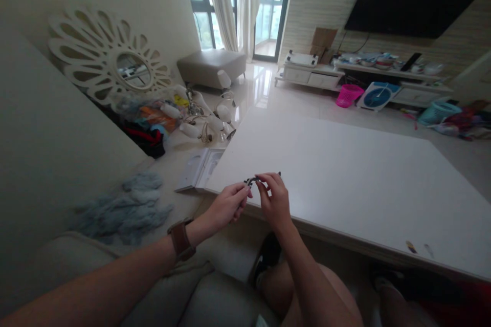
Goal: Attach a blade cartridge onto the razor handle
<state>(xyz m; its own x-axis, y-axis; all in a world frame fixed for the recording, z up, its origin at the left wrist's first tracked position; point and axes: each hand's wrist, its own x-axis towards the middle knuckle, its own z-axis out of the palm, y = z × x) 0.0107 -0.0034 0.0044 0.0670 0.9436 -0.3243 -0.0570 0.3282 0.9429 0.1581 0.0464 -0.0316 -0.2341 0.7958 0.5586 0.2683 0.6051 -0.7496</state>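
Observation:
Both my hands meet above the near edge of a large white table [345, 173]. My left hand [226, 206], with a brown watch strap on the wrist, pinches one end of a small dark object [252, 180]. My right hand [273, 199] pinches the other end of it with curled fingers. The object is thin and blackish, too small to name. I sit on a grey sofa, knees under the table edge.
An open white case [199, 168] lies at the table's left corner. A grey fluffy cloth [126, 209] is on the floor to the left. Lamp parts [203, 117] and a flower-shaped mirror [111, 61] lie beyond. Pink basket [348, 94] and TV bench stand far off.

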